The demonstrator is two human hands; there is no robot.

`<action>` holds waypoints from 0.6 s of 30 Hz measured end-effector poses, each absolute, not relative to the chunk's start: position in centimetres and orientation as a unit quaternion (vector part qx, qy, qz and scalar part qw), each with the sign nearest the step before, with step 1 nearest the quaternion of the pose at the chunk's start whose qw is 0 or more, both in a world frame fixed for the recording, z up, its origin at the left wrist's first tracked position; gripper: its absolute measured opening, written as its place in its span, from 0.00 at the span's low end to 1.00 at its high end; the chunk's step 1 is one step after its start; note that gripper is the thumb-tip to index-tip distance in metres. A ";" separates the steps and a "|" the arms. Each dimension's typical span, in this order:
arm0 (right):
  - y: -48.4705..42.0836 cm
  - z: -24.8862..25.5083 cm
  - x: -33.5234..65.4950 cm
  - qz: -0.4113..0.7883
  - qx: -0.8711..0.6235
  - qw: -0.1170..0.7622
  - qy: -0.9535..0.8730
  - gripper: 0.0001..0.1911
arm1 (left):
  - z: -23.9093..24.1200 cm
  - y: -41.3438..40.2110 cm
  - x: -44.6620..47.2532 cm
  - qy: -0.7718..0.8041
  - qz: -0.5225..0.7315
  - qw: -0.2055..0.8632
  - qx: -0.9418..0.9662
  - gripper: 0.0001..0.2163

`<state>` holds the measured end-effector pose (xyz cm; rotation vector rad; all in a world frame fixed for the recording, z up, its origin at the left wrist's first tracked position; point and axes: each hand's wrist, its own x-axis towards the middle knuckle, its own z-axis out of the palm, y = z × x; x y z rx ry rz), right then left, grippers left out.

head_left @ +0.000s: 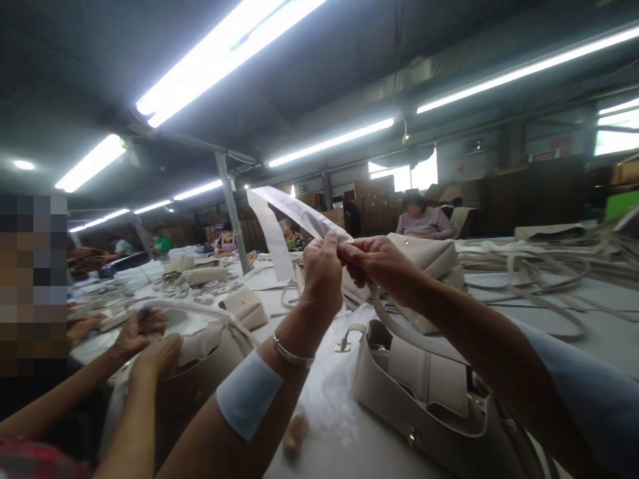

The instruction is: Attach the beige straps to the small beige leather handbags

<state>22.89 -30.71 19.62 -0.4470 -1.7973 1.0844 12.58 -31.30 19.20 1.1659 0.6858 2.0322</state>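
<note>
In the middle of the head view, my left hand point(324, 269) is closed on a long white strip point(294, 209), which rises up and left and folds over, one end hanging down. My right hand point(377, 259) pinches close beside it, fingertips meeting at the strip's lower end. From beneath my right hand a beige strap point(389, 319) curves down to an open beige handbag point(419, 419) with metal fittings. Whether the right fingers also grip this strap is hidden. A short buckled strap point(352, 336) stands at the bag's left corner.
At left, a co-worker's hands point(150, 349) work at another beige bag point(200, 352). More bags point(424, 259) and loose straps point(529, 273) lie behind. Clear plastic point(334, 399) and a small brownish object point(296, 432) rest on the table. A person point(424, 219) sits across.
</note>
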 end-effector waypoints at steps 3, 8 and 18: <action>-29.3 18.4 25.2 0.485 -0.186 0.404 -0.753 0.21 | 19.4 -30.3 13.0 0.264 0.788 0.342 0.438 0.11; -27.6 16.3 29.7 0.519 -0.218 0.336 -0.755 0.20 | 22.3 -28.1 11.6 0.279 0.798 0.332 0.418 0.06; -26.0 16.4 30.6 0.484 -0.220 0.444 -0.722 0.21 | 17.0 -26.2 19.1 0.299 0.729 0.387 0.479 0.12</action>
